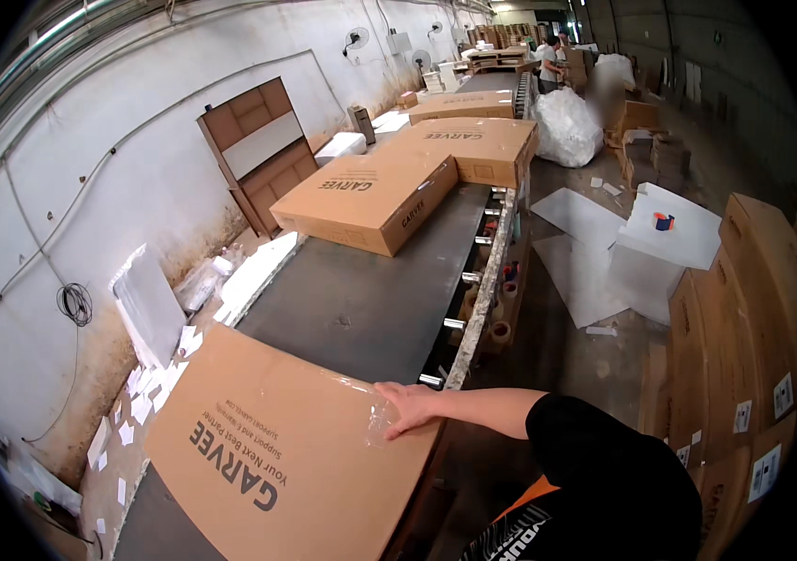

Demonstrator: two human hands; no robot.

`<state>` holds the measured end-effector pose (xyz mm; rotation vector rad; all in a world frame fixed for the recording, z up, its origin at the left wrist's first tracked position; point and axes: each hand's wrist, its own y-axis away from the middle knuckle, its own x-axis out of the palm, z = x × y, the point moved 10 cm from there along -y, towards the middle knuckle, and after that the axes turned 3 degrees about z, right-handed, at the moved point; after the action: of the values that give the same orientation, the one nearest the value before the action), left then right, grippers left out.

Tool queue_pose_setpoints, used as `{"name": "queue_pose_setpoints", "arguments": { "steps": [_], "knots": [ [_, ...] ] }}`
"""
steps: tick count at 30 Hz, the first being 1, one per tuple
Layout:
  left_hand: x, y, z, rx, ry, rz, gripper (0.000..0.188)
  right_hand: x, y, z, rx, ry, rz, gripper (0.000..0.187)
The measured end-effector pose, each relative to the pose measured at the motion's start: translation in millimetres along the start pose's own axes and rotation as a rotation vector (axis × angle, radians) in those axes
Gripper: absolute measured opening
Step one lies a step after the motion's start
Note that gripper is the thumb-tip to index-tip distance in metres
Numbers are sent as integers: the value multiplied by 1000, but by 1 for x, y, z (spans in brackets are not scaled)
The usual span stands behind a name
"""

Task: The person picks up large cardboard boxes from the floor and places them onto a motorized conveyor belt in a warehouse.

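A flat brown cardboard carton (323, 444) lies at the near end of a dark conveyor belt (351, 304), its broad printed face up and its far right corner close to the belt's right edge. The person's right hand (408, 409) rests palm down on that corner, over a strip of clear packing tape (377, 418). Its fingers are spread, the thumb apart from the rest, and they are not clamped on anything. The state of the left hand's fingers cannot be told.

Farther along the belt, well apart from the near carton, a second carton (370, 198) lies near the left edge. A third carton (487, 142) lies just beyond it toward the right edge. A worn rail (485, 304) runs along the belt's right side, with tape rolls (500, 332) below it.

On the floor to the right stands a white box-like block (646, 276) bearing an orange and blue tape roll (664, 222), beside a stack of brown cartons (730, 323). Left of the belt, paper scraps (143, 404) litter the floor by the wall.
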<state>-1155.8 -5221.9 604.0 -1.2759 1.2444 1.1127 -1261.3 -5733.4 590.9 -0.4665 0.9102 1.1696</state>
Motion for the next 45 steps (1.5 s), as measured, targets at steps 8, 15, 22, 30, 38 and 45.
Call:
{"name": "queue_pose_setpoints", "arguments": {
  "steps": [8, 15, 22, 30, 38, 45],
  "knots": [
    [-24, 5, -1, -90, 42, 89, 75, 31, -23, -36, 18, -545, 280, 120],
    [-22, -15, 14, -192, 95, 151, 74, 31, -22, -25, -23, -622, 223, 113],
    [-28, -33, 15, -222, 115, 158, 74, 34, -19, -13, -6, -735, 292, 118],
    [-21, -38, 21, -284, 135, 192, 73, 38, -17, -16, 12, -681, 276, 119],
    [-17, -26, 37, -363, 157, 190, 73, 38, -16, -4, 3, -623, 291, 116],
    [-15, -11, 57, -477, 160, 179, 74, 45, -21, -12, -23, -637, 190, 126]
  ]
}}
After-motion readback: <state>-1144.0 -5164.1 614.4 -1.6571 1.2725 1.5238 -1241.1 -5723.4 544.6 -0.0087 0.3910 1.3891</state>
